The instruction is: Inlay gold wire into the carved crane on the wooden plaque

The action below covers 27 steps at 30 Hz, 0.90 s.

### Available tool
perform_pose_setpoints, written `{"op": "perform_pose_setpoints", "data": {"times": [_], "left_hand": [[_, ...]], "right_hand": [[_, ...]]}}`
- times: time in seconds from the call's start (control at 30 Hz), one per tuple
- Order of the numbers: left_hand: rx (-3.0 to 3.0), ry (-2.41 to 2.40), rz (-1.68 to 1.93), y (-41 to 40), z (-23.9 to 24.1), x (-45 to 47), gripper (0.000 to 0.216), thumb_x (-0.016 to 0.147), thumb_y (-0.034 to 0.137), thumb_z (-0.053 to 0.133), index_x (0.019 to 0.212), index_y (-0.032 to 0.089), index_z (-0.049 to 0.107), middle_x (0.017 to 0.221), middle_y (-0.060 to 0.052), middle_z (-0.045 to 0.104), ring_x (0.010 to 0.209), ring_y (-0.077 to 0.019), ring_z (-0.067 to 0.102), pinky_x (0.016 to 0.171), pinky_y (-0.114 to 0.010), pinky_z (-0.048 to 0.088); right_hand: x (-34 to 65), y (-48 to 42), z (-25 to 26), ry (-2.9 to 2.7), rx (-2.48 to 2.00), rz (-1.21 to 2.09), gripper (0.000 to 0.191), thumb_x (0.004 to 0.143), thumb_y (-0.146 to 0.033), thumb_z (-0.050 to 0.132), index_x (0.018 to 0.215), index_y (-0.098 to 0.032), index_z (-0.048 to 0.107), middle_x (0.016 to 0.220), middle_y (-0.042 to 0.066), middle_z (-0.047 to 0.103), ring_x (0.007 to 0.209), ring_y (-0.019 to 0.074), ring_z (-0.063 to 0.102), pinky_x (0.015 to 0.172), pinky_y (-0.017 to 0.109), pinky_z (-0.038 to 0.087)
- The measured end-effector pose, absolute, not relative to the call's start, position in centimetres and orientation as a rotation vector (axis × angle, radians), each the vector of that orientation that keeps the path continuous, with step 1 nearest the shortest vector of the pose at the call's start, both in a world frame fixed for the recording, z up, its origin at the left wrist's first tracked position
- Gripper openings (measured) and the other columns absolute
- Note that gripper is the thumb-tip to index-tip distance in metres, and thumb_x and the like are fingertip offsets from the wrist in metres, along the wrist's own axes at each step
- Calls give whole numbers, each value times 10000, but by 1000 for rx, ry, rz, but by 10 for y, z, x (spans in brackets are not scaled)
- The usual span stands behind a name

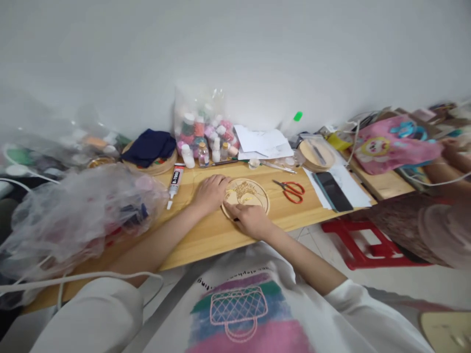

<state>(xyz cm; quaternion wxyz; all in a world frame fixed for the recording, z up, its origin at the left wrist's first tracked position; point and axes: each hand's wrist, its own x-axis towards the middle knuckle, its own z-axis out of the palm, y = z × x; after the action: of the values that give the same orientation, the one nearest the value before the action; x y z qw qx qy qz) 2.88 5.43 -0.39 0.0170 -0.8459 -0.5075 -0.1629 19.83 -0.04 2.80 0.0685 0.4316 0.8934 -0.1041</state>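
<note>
A round wooden plaque [265,202] with a raised rim lies on the wooden table, with a gold line design on its face. At its left edge rests my left hand [211,192], palm down, fingers stretched side by side and reaching the rim. From the lower edge my right hand [253,219] reaches over it; the index finger points onto the plaque's left part and the other fingers are curled, so anything between them is hidden. Orange-handled scissors [293,190] lie to the right of the plaque. Left of my left hand is a B-7000 glue tube [175,184], nozzle toward me.
Small bottles [203,154] and a bag of coloured jars [198,122] stand along the wall. Crumpled clear plastic [81,215] covers the left side. A phone [333,191] lies on paper at right. Another person's arm [451,171] shows beside a pink bag [393,144].
</note>
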Motion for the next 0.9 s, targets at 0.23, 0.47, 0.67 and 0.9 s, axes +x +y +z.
{"op": "perform_pose_setpoints", "data": {"times": [0.23,0.47,0.67,0.9], "left_hand": [[-2685,-1624,-483,54,-5,30,383,895,107,446,1257,131,570,1149,-128,634,1075,-265,565,908,-401,474],[-2703,-1656,-484,55,-4,31,306,900,136,481,1167,165,626,1105,-98,642,1060,-264,562,901,-397,455],[-2631,-1630,-526,54,-7,30,253,928,143,453,1101,157,638,1099,-94,643,1047,-244,562,908,-371,444],[-2635,-1623,-546,53,-7,31,243,933,151,461,1097,141,640,1121,-111,641,1069,-255,559,929,-393,448]], "right_hand": [[201,0,20,2708,1264,-264,561,908,-209,384,1469,-229,374,1167,96,687,904,209,678,661,281,459],[213,-2,-1,2973,1210,-107,527,849,-160,482,1372,-194,531,957,73,713,783,175,641,639,267,452],[219,-3,-7,3238,1223,-11,388,876,-173,466,1220,-124,641,778,48,680,677,150,576,599,259,416],[220,-2,-4,3231,1230,-96,375,917,-202,438,1238,-114,612,827,56,684,698,150,567,606,260,427]]}}
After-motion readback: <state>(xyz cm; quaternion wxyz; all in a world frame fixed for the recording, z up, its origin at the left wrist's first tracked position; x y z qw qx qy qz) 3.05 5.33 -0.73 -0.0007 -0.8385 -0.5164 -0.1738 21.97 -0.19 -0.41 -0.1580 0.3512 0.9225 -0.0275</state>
